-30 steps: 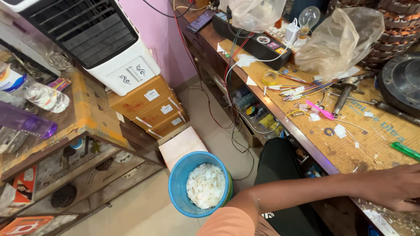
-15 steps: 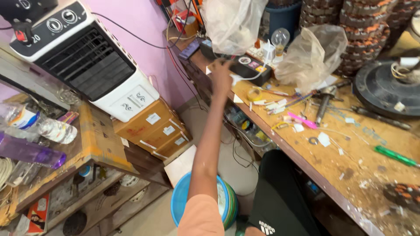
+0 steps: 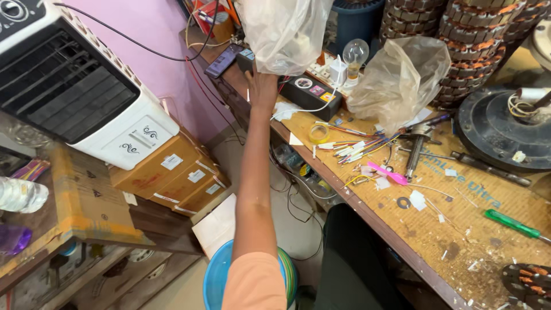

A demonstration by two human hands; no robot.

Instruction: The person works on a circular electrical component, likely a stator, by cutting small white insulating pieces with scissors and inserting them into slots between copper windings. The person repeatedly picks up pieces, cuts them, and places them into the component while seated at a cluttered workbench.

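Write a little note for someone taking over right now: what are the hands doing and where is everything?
Left hand: arm stretched out to the far end of the bench, fingers up against the bottom of the hanging plastic bag. Whether it grips the bag cannot be told.
Right hand: not in view.
Nearby: black box and light bulb just right of the hand; a second bag beside them; tape roll and loose wires mid-bench; green screwdriver at the near end.
Blue bucket sits on the floor under the arm.
Done: hand has reached the bag.
Left: bag not lifted or moved.
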